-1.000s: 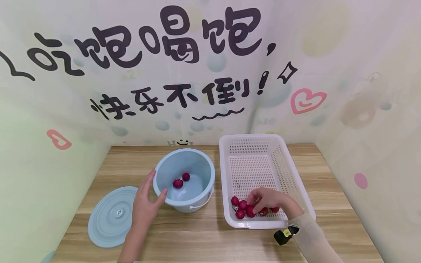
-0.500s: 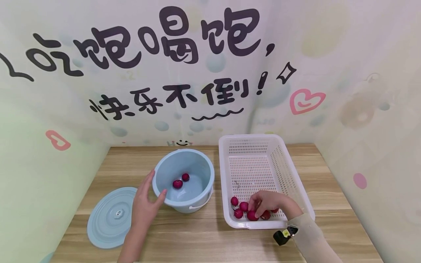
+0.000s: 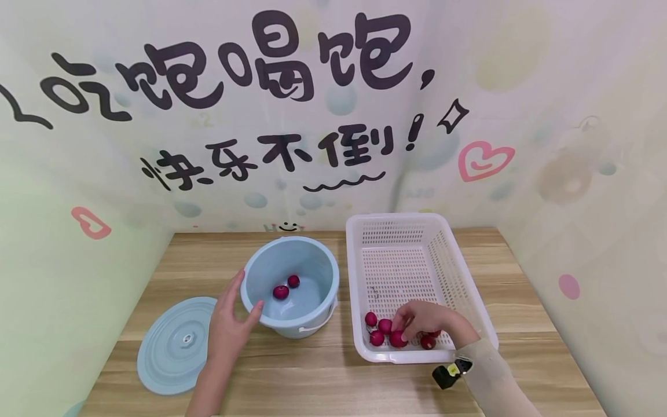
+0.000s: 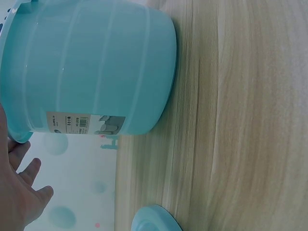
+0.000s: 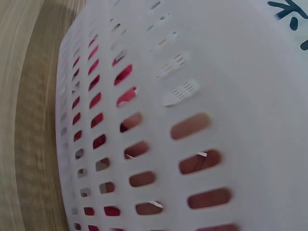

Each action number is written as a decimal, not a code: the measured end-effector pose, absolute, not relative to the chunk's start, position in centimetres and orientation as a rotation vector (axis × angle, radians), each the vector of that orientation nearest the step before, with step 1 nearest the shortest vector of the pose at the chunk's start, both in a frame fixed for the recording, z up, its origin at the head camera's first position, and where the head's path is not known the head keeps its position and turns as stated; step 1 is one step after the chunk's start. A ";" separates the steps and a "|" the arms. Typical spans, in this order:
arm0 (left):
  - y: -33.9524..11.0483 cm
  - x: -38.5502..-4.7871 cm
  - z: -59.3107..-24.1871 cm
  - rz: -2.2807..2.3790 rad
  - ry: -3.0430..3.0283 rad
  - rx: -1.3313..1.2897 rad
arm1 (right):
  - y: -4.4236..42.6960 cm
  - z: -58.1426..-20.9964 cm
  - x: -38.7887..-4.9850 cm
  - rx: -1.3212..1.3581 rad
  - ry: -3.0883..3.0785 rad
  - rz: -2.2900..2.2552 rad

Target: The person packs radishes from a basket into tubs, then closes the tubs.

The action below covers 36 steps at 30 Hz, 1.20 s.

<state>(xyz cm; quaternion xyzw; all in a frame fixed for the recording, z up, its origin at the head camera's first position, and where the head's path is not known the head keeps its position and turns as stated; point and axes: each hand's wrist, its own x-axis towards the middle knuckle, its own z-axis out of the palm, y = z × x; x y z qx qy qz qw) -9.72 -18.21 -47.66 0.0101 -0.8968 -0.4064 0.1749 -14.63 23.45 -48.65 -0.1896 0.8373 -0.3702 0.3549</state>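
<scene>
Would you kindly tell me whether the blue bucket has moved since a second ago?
No; the bucket shows no clear shift against the smiley face on the wall.

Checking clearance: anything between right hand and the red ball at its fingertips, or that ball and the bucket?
Nothing visible between right hand and red ball. Toward the bucket: other red balls, then the basket's left wall.

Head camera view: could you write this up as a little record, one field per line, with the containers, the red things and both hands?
Bucket: light blue, open, two small red items inside
Lid: light blue, lying off the bucket, to its left
Basket: white, perforated, several red pieces at the near end
Left hand: fingers spread at the bucket's rim
Right hand: inside the basket, fingers on a red piece
Table: wood-grain surface
</scene>
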 end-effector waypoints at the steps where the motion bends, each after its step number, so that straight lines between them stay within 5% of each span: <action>1: -18.2 -9.7 -47.7 -1.152 -2.539 0.030 | 23.5 -48.7 -14.6 -0.500 2.169 -0.963; 36: -18.2 -9.8 -47.9 -1.150 -2.538 0.034 | 24.0 -48.4 -15.1 -0.559 2.296 -1.106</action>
